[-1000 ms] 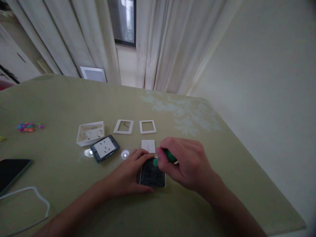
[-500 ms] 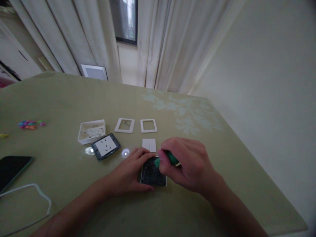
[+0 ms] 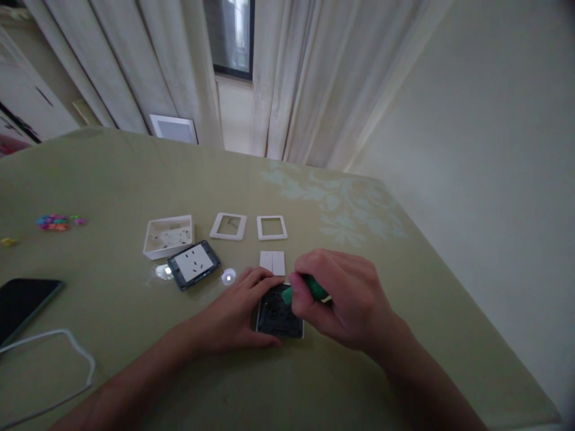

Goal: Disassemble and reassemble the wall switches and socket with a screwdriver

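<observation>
Left hand (image 3: 238,314) presses flat, steadying the dark switch module (image 3: 277,316) on the desk (image 3: 135,371); right hand (image 3: 344,299), at 3 o'clock, pinches a green-handled screwdriver (image 3: 309,290).

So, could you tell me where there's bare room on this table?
Free: the table right of the right hand out to its edge, and beyond the white frames. Crowded: from the white box to the left hand on the switch module.

Left hand (image 3: 238,311) flat on desk (image 3: 404,311), fingers against left edge of dark switch module (image 3: 278,317). Right hand (image 3: 345,302) closed round green-handled tool (image 3: 309,290), tip over module's far edge. Beyond module: white rocker pair (image 3: 272,263), two white frames (image 3: 228,226) (image 3: 272,227). Left of module: socket insert (image 3: 193,264), white back box (image 3: 168,236). Far left of module: black phone (image 3: 22,302).
</observation>
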